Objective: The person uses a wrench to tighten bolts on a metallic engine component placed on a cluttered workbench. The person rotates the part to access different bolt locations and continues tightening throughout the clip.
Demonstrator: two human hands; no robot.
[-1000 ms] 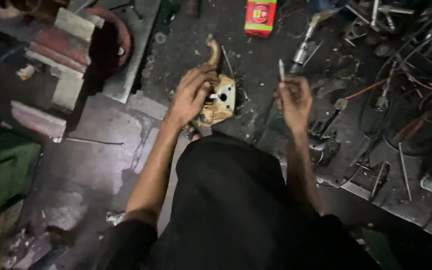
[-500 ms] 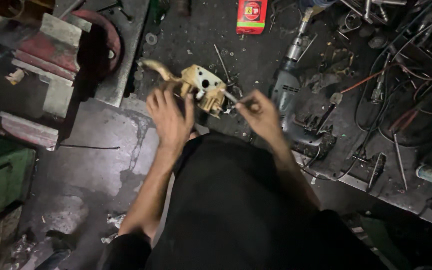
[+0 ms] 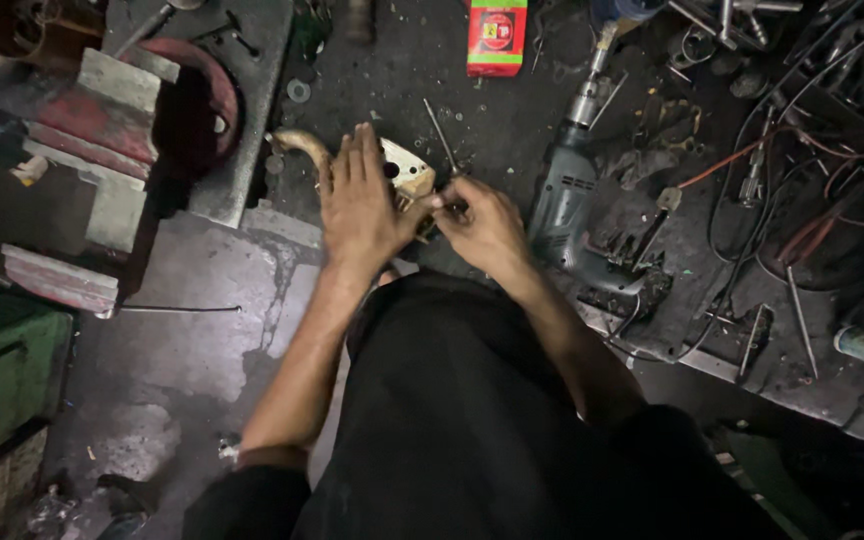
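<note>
The left hand point(image 3: 360, 205) lay flat, fingers together, pressing down on one cream plastic part point(image 3: 407, 172) with a curved brass piece point(image 3: 300, 143) sticking out at its ten o'clock. The right hand point(image 3: 484, 224) was pinched shut around a thin metal tool point(image 3: 443, 137), probably a small screwdriver, whose tip met the part's edge at the hand's nine o'clock. The part sat on the dark bench point(image 3: 402, 70), just ahead of the person's lap. The step in hand looked like working a screw or clip on that part; the next move would seem to call for steady downward pressure from the left palm while the right turned or levered without slipping.

At three o'clock of the right hand lay one grey electric drill point(image 3: 564, 195), chuck pointing to twelve. At twelve o'clock stood one red and green packet point(image 3: 497, 36). At nine o'clock of the left hand stood one heavy vise point(image 3: 102, 150). Tangled wires point(image 3: 782, 160), too many to count, filled the two o'clock corner.
</note>
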